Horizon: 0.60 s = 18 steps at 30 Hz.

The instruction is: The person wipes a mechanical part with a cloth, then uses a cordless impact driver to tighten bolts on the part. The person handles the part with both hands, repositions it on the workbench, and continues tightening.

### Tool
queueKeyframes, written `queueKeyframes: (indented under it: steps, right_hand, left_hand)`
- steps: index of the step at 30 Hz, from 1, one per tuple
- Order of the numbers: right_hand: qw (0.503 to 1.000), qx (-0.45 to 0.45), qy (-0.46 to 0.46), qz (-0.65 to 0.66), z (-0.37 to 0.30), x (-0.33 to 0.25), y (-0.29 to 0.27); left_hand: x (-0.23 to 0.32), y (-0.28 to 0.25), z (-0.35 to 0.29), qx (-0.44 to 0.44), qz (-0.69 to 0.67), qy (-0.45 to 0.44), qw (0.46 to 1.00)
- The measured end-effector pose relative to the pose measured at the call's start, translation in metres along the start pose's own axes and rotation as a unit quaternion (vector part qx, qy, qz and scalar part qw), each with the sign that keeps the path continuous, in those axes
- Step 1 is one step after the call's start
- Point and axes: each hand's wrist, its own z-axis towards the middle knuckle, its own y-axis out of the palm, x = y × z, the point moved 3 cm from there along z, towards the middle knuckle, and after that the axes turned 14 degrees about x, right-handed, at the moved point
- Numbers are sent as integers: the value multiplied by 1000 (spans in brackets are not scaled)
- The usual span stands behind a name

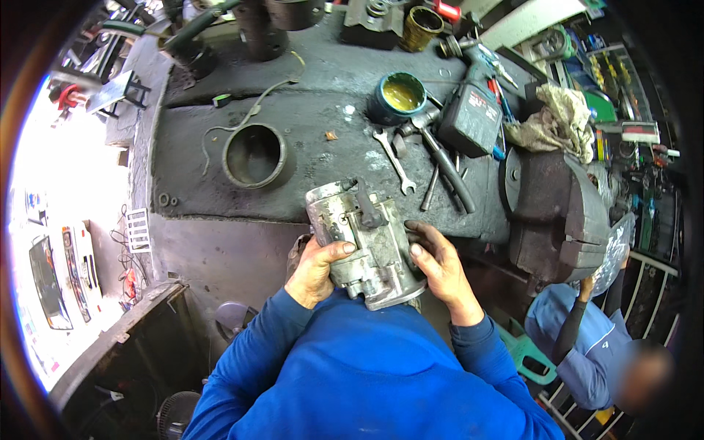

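Note:
Held in front of my body, just off the bench's near edge, is a worn, greasy cylindrical motor unit (378, 253) of grey metal, with a black fitting on its upper side. My left hand (315, 273) grips its left side, the thumb lying on the casing. On the opposite side my right hand (444, 273) is closed around it, thumb and fingers against the metal. Both palms are partly hidden. Beyond it on the dark bench stands an open metal ring (286, 165). A double open-ended wrench (396, 163) and a hammer (446, 165) lie to the right of that.
A blue tub of yellowish grease (378, 108) stands near a black power-tool battery (469, 121). A rag (554, 121) rests on a large dark casing (557, 213) at the right. Another person (587, 345) is at lower right, holding a clear plastic bag (614, 257).

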Motion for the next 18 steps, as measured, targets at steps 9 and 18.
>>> queueKeyframes:
  steps: [9, 18]
  right_hand:
    - [824, -53, -519, -221, -8, -77, 89]
    - [882, -456, -104, -63, -73, 15, 139]
  left_hand:
    - [16, -11, -84, 81, -6, 341, 937]
    - [-141, -90, -197, 396, -76, 460, 791]
